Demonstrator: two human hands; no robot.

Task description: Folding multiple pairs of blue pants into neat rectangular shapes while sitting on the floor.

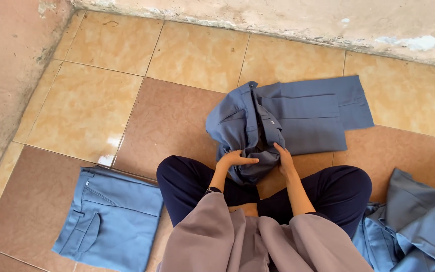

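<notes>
A pair of grey-blue trousers point(298, 118) lies on the tiled floor in front of my crossed legs, its legs folded flat to the right and its waist bunched up near me. My left hand point(235, 159) grips the bunched waist fabric from the left. My right hand point(284, 157) holds the same bunched cloth from the right. Both hands rest just above my dark navy trouser knees point(187, 184).
A folded pair of lighter blue trousers point(109, 219) lies at my left. A loose heap of blue garments point(416, 226) sits at my right. Plastered walls point(6, 75) border the floor on the left and along the back.
</notes>
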